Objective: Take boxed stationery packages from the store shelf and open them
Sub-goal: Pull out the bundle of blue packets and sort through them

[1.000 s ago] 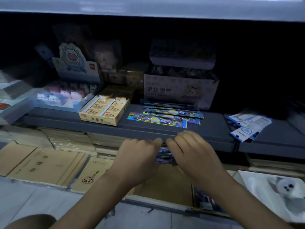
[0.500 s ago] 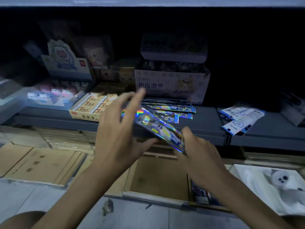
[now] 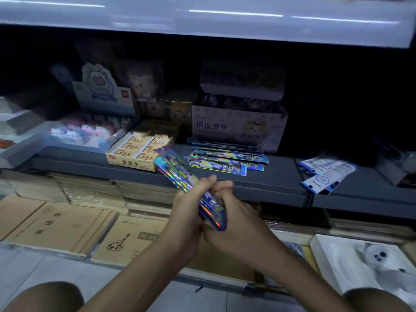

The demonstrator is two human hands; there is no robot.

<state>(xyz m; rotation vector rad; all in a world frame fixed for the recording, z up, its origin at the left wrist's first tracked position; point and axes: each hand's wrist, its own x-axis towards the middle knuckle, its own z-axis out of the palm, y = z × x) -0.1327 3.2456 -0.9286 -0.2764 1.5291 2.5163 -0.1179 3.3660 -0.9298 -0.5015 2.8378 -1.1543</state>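
two hands hold one shiny pack [image 3: 177, 172] in the air, just in front of the front edge of the dark shelf [image 3: 265, 188]. the left hand [image 3: 186, 219] and the right hand [image 3: 236, 224] sit close together, fingers curled round the pack's low end. its top end tips up and left, over the shelf edge, near the yellow eraser box [image 3: 132, 154]. more shiny packs [image 3: 225, 163] lie flat near the shelf's front edge, just behind the hands. bare shelf shows between them and the white and blue packs [image 3: 326, 174] to the right. a big bandage box [image 3: 236, 129] stands at the back. brown notebooks [image 3: 56, 226] lie below the shelf.
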